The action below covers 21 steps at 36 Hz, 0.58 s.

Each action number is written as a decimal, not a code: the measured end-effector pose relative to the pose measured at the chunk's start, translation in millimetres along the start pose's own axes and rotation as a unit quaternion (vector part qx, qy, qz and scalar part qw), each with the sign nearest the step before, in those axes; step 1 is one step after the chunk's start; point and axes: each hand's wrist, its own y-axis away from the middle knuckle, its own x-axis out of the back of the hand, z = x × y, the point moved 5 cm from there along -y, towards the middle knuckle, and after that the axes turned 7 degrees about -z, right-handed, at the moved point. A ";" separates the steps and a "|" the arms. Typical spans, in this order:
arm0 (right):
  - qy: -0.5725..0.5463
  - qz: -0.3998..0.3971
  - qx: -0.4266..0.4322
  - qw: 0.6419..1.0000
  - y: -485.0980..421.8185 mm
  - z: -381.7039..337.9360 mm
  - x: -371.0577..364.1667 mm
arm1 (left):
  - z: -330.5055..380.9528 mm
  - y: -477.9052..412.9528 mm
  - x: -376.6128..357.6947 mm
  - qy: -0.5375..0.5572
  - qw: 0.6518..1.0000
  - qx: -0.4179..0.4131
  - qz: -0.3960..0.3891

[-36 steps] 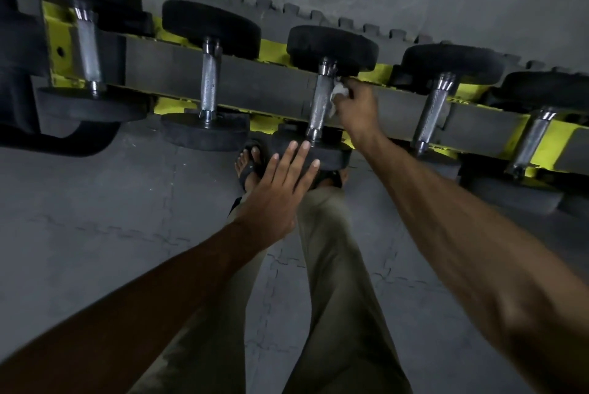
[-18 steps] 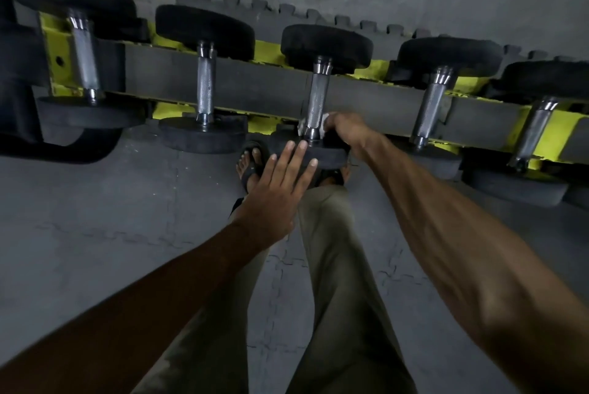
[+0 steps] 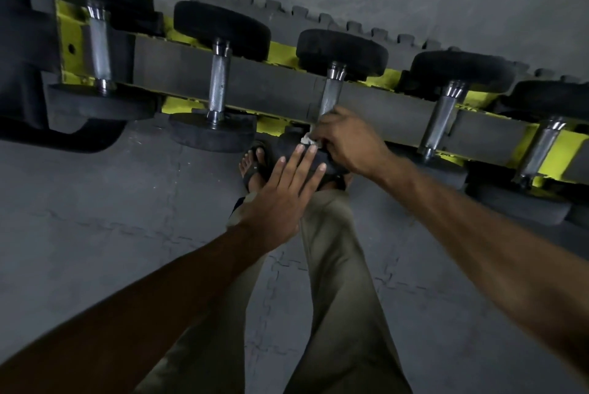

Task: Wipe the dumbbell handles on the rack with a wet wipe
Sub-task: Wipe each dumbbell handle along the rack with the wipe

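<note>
Right hand (image 3: 345, 138) gripping wet wipe (image 3: 306, 139), low on dumbbell handle (image 3: 330, 94)

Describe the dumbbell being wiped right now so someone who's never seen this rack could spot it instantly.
Find the yellow-and-grey rack running across the top, holding a row of black-ended dumbbells. Counting from the left, it is the third dumbbell. Unlike its neighbours, its chrome handle is gripped low down by the right hand around a white wet wipe, with the left hand resting flat on its near end.

Light: we see a dim, flat scene.
Glare: chrome dumbbell handles (image 3: 218, 87) glint.
Edges: wide-angle bending; lower forearms blurred.
</note>
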 end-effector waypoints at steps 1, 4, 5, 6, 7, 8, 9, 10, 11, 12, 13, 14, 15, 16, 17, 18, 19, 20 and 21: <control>0.063 -0.025 0.045 0.997 -4.8 -3.7 2.0 | -0.6 0.2 -0.3 0.001 1.000 -0.002 -0.004; 0.244 -0.057 0.129 0.959 -15.8 -8.8 5.8 | -1.1 0.2 1.5 0.003 1.000 -0.002 -0.010; 0.282 -0.064 0.138 0.947 -20.5 -10.3 5.5 | -1.6 1.0 0.8 0.004 1.000 0.001 -0.012; 0.308 -0.072 0.134 0.939 -24.2 -9.4 6.9 | -1.0 0.5 1.8 0.006 1.000 0.001 -0.011; 0.326 -0.082 0.130 0.933 -28.6 -10.0 6.0 | -0.9 1.2 1.7 0.008 1.000 0.003 -0.012; 0.340 -0.091 0.127 0.927 -32.8 -9.7 4.7 | -0.8 0.9 2.8 0.007 1.000 0.004 -0.012; 0.350 -0.100 0.123 0.923 -36.7 -10.3 2.8 | -0.6 0.6 3.2 0.006 1.000 0.004 -0.012; 0.351 -0.106 0.119 0.923 -40.6 -12.3 0.7 | -0.8 0.7 3.5 0.005 1.000 0.004 -0.014; 0.344 -0.110 0.116 0.925 -43.7 -13.4 -0.8 | -0.6 0.4 3.6 0.006 1.000 0.004 -0.014; 0.333 -0.111 0.117 0.929 -46.6 -15.0 -1.8 | -0.8 0.5 3.3 0.006 1.000 0.004 -0.016; 0.324 -0.117 0.119 0.931 -48.9 -14.8 -2.2 | -0.9 0.4 3.2 0.005 1.000 0.004 -0.015; 0.318 -0.125 0.126 0.931 -50.7 -14.1 -2.2 | -0.9 0.5 3.3 0.005 1.000 0.004 -0.014; 0.319 -0.130 0.136 0.929 -51.6 -12.6 -1.6 | -0.5 0.6 3.2 0.004 1.000 0.004 -0.012; 0.321 -0.131 0.147 0.926 -52.9 -11.2 0.5 | -0.2 0.6 3.0 0.003 1.000 0.005 -0.010; 0.334 -0.129 0.157 0.920 -54.3 -10.0 3.0 | 0.1 0.8 2.7 0.004 1.000 0.007 -0.008; 0.348 -0.129 0.159 0.915 -55.8 -9.8 8.1 | 0.4 1.0 2.7 0.005 1.000 0.008 -0.009; 0.363 -0.128 0.155 0.910 -58.4 -8.4 12.6 | 0.5 0.9 2.6 0.004 1.000 0.008 -0.010; 0.375 -0.132 0.139 0.907 -60.7 -7.0 19.1 | 0.5 0.8 2.8 0.002 1.000 0.007 -0.011; 0.379 -0.133 0.120 0.908 -62.8 -5.2 25.2 | 0.3 0.8 3.1 0.000 1.000 0.007 -0.012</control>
